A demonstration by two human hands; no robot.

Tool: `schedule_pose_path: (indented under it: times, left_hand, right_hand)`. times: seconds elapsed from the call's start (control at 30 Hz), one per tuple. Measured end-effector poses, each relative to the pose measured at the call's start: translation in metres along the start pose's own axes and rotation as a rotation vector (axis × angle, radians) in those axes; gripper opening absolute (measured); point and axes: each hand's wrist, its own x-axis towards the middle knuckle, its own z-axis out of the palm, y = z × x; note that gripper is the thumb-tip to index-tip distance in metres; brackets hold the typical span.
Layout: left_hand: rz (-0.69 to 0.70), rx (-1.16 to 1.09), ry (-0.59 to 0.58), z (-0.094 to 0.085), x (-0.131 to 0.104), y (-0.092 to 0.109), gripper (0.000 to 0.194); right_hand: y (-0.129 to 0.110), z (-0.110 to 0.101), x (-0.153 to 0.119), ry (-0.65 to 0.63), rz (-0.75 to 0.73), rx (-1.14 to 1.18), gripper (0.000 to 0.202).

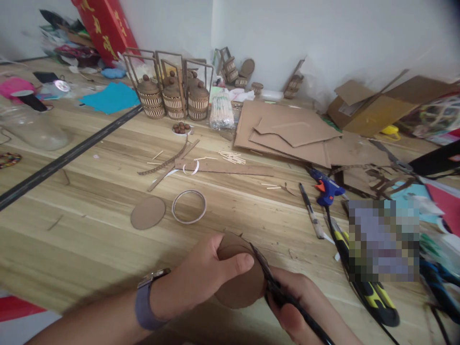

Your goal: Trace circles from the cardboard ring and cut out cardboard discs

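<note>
My left hand grips a roughly round piece of cardboard, its thumb lying flat across the top face. A curved line shows on the cardboard near its upper edge. In my right hand is a pair of dark scissors, whose blades meet the right edge of the cardboard. How far the blades are apart is hard to make out. On the table just beyond my left hand lie a cut cardboard disc and a ring like a tape roll.
Cardboard strips and short sticks lie mid-table. Behind stand small lidded baskets with tall handles. Flat cardboard sheets are at the back right. A blue glue gun, a craft knife and yellow-black pliers lie at right.
</note>
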Motion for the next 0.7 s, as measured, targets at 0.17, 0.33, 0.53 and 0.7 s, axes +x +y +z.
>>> schedule_pose_path:
  times: [0.17,0.33,0.53,0.7]
  left_hand:
    - [-0.011,-0.070,-0.016,-0.0029,0.0003,-0.0084,0.033]
    - [0.005,-0.065,-0.023,-0.0040,-0.0004,-0.0082,0.032]
    - [-0.024,0.014,0.035,-0.0058,-0.0016,-0.0076,0.038]
    - [-0.038,0.029,-0.002,-0.0087,-0.0011,-0.0083,0.039]
  right_hand:
    - [-0.0010,-0.0002,0.0015,0.014,-0.003,-0.006,0.080]
    - [0.0023,0.0007,-0.0018,0.040,-0.058,-0.071,0.076]
    - [0.0033,0.0012,-0.0024,0.042,-0.059,-0.094,0.077]
    - [-0.0007,-0.0011,0.0019,-0.010,0.006,-0.072,0.079]
